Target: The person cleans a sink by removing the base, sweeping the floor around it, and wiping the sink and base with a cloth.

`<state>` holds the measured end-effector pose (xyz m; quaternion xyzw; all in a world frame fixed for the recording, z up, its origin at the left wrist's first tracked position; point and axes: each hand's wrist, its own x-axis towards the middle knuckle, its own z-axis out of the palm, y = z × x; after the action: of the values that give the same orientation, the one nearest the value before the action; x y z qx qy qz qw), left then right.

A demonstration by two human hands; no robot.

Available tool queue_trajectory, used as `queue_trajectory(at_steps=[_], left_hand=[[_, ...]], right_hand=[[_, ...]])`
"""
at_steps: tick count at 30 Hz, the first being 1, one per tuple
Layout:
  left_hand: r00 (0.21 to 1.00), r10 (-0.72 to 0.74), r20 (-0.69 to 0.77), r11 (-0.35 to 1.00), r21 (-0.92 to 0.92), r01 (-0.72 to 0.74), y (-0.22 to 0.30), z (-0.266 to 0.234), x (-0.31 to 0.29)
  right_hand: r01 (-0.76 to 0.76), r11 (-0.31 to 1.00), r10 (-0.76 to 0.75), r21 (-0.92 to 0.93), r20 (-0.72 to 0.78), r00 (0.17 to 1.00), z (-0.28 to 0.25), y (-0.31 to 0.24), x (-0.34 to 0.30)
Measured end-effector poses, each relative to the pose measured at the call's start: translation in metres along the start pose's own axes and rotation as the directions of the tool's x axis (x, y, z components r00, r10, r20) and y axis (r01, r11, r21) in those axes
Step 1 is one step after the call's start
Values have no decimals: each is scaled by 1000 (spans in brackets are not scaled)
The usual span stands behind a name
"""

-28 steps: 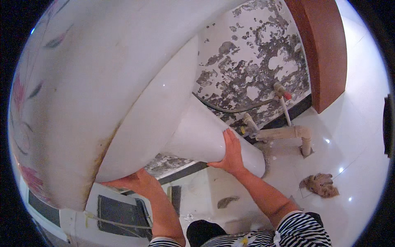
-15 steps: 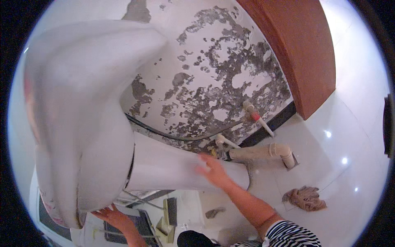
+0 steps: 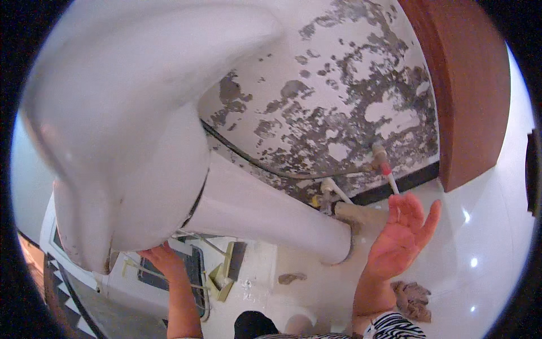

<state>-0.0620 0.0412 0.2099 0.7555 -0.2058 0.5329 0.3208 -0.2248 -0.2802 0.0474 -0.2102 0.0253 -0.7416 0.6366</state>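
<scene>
A white washbasin (image 3: 152,164) on a white pedestal (image 3: 271,209) fills the left and middle of the view. My left hand (image 3: 166,263) grips the basin's lower edge, its fingertips partly hidden against the underside. On the right, my right hand (image 3: 398,240) is raised and empty, palm turned up and fingers spread apart. It is right of the pedestal's foot, overlapping the end of a beige drain pipe (image 3: 358,213). A dark flexible hose (image 3: 265,165) runs from behind the basin along the wall toward a pipe fitting with a red band (image 3: 385,168).
Flaking, stained plaster covers the wall (image 3: 288,116) behind the pedestal. A reddish-brown panel (image 3: 471,90) stands at the right. A crumpled brown cloth (image 3: 412,301) lies on the glossy floor near my right forearm. A yellow-green dustpan (image 3: 221,282) is right of my left hand.
My right hand has left its place by the pedestal, moving right with the palm turning up. My left hand stays at the basin edge. The whole view has shifted.
</scene>
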Motion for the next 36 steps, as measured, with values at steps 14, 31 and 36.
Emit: queue_trajectory(at_steps=[14,31,36], left_hand=[[998,50,37,907,-421,-30,-20,33,-15],[687,-687,237,669,-165,725,-375,44,-24],[519,-849,103,528,234,817,-533,51,-53]], right_hand=[[188,811,284,-554,654,701,97,52,-144],[559,481,78,-675,668,740,162,83,-176],[557,589,-24,-586,676,736,187,77,-193]])
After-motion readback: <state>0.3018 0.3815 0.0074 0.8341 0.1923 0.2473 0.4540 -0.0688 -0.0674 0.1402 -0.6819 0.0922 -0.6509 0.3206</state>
